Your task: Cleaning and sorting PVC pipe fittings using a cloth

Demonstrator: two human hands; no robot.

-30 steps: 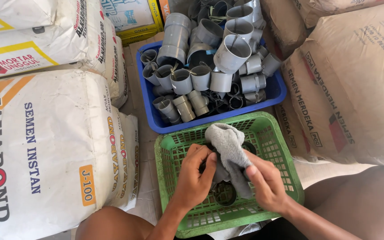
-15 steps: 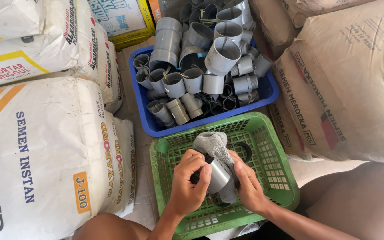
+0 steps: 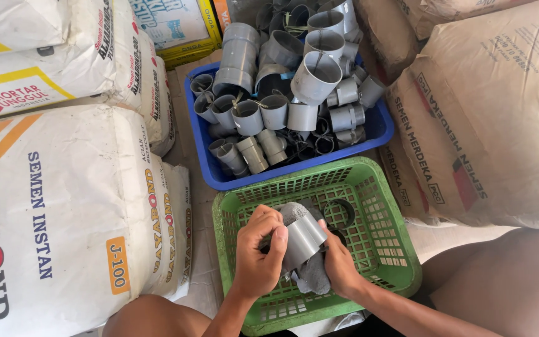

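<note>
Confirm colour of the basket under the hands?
Green basket, a plastic lattice; head view shows it.

We saw the basket (image 3: 382, 249) at lower centre of the frame, the crate (image 3: 378, 128) of pipe fittings (image 3: 316, 78) just above it, stacked sacks (image 3: 63, 206) at left, more sacks (image 3: 488, 118) at right, a box (image 3: 179, 28) at top.

Sacks (image 3: 63, 206) and the blue bin (image 3: 219, 178) hem the green basket (image 3: 382, 243); only above is open.

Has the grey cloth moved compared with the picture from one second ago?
Yes. The grey cloth dropped from the green basket's far rim toward its middle, now under the pipe fitting.
</note>
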